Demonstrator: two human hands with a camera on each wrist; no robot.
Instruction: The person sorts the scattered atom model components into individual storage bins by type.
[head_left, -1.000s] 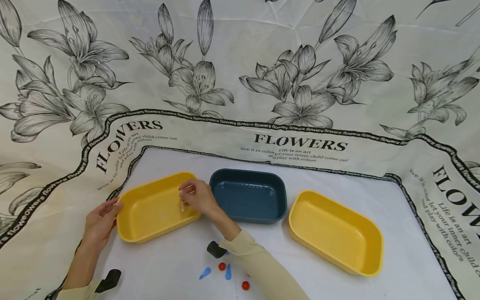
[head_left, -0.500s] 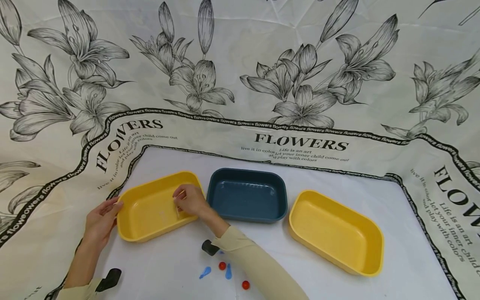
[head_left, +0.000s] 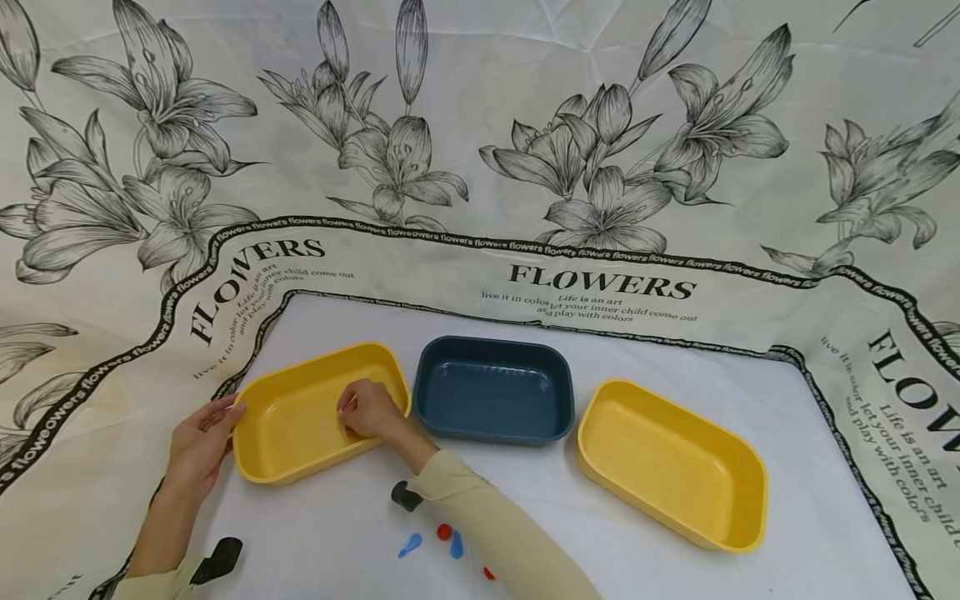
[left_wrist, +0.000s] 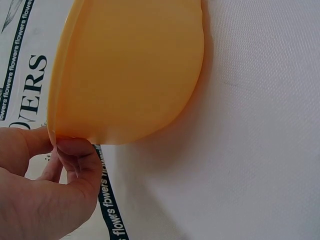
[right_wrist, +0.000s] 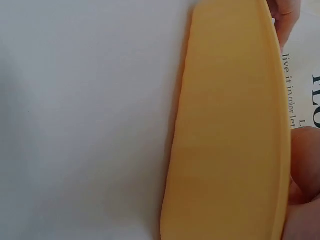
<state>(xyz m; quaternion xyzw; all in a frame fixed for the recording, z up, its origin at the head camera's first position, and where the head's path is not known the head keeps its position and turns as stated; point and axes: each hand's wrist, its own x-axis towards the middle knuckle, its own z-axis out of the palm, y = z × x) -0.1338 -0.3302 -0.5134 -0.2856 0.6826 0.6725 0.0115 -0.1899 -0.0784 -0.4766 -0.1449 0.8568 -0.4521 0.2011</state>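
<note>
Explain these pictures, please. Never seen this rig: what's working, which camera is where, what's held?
No machine here: a person works bare-handed. The wide picture comes from a head camera looking forward and down; the two close-ups come from a camera on each wrist. On the white surface stand a left yellow tray, blue tray and right yellow tray, with small red pieces and blue pieces nearer the person. The left hand grips the left tray's rim; the right hand reaches inside it. Whether it holds anything, I can't tell.
</note>
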